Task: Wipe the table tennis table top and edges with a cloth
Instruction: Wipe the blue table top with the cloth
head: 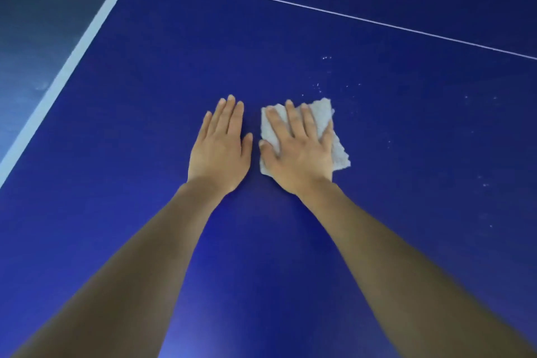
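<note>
Cloth (325, 136) is a pale folded rag lying flat mid-table on the blue table top (406, 154), and I've got my right hand (299, 151) pressing down on it, fingers straight and spread. Left hand (220, 148) sits flat just beside it at 9 o'clock, fingers straight, holding nothing. Small white specks (327, 58) at 1 o'clock, maybe droplets. White edge stripe (72, 58) runs off around 10 o'clock.

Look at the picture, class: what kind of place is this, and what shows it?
Probably a games or sports room: a blue table tennis table with a white edge band and thin centre line, and grey floor beyond.
</note>
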